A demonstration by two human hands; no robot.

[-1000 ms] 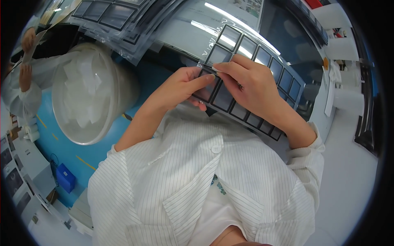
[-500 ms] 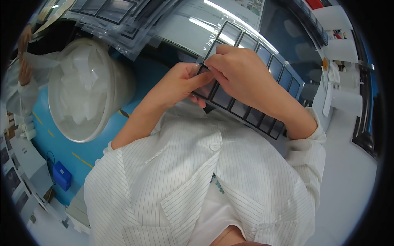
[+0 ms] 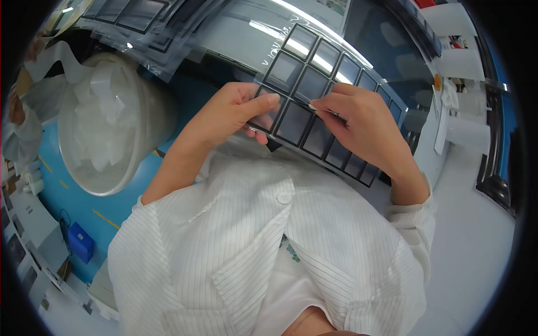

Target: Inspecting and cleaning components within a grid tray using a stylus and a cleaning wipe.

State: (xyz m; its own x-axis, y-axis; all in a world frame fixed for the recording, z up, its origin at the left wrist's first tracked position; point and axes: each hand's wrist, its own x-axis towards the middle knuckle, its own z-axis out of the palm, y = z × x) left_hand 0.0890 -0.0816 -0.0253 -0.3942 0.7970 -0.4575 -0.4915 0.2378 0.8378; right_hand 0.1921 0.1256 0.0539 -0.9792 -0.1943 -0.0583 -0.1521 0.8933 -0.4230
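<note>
Blue floor [image 3: 129,193] (yellow-lined), pale counter [image 3: 476,235] at right.

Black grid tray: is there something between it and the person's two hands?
Nothing visible. The left hand grips the black grid tray at its near edge, and the right hand rests on it, fingertips pinching something thin at a cell.

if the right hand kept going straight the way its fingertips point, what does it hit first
Most likely the left hand's thumb tip: the right hand points leftward across the black grid tray toward it. Depth is unclear, so it might only skim the tray.
</note>
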